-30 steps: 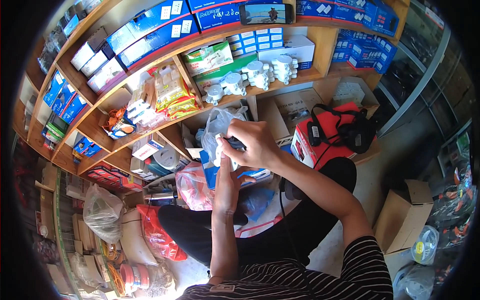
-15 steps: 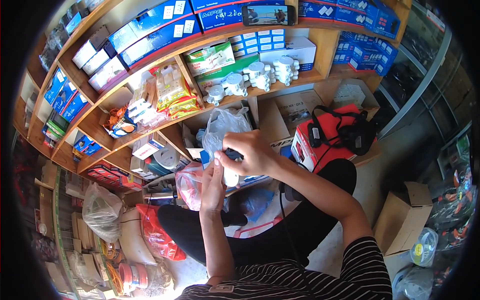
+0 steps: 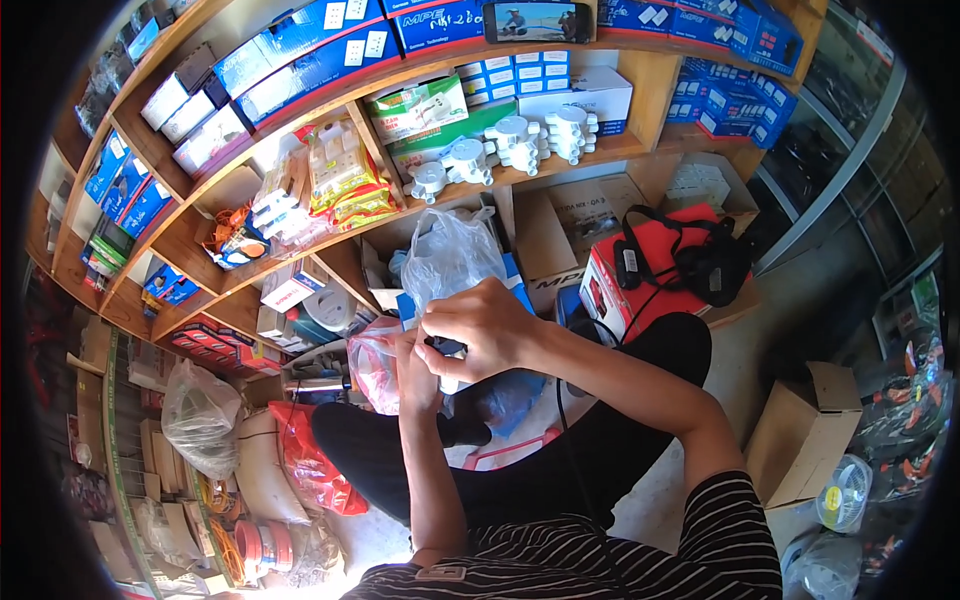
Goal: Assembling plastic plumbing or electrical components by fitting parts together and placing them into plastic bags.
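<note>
Wooden shelves point(image 3: 560, 165) crowded with boxes and white fittings fill the background. Both hands meet below them: the right hand point(image 3: 480, 325) pinches the neck of a clear plastic bag point(image 3: 450, 255), the left hand point(image 3: 412, 365) closed on it underneath. Crinkled and translucent, the bag stands upright, its long axis pointing up toward the shelves.
</note>
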Tool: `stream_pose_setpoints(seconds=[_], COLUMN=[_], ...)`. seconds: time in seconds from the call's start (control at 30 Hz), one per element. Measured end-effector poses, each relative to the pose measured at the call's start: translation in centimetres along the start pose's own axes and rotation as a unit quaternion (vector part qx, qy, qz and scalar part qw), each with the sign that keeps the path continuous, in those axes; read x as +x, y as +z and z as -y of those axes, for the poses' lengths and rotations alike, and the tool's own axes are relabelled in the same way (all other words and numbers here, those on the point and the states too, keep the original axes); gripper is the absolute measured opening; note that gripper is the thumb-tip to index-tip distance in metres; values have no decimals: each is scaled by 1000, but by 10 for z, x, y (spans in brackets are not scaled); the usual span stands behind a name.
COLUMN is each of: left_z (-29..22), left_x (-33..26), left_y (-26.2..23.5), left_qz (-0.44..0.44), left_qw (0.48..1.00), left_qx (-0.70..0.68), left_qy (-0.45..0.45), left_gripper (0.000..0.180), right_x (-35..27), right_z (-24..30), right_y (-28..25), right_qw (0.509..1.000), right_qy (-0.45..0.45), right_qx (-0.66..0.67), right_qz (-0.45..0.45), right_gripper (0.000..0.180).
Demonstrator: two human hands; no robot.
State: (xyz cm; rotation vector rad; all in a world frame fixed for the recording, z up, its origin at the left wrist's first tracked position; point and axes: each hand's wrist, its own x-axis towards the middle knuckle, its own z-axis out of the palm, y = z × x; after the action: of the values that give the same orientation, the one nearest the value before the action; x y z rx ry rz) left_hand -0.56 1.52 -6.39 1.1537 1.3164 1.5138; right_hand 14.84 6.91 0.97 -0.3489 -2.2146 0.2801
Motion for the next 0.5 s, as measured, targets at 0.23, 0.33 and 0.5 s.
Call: stream_pose_setpoints(seconds=[0.23,0.33,0.5], left_z=[-10,-14,-6], left_x=[7,3,5], left_y=[-5,11,14], left_qz=[-21,-60,-63], left_qw=[998,988,987], left_qx=[-54,-131,-121], left_qy=[-40,-56,-83], left_gripper=[46,43,40], right_x=[0,8,11], right_z=[3,2,-14], right_y=[7,-1,-19], right_qw=[994,990,966], right_qy=[17,23,98], right_qx=[110,137,205], right_qz=[-11,14,127], right_gripper=[27,31,37])
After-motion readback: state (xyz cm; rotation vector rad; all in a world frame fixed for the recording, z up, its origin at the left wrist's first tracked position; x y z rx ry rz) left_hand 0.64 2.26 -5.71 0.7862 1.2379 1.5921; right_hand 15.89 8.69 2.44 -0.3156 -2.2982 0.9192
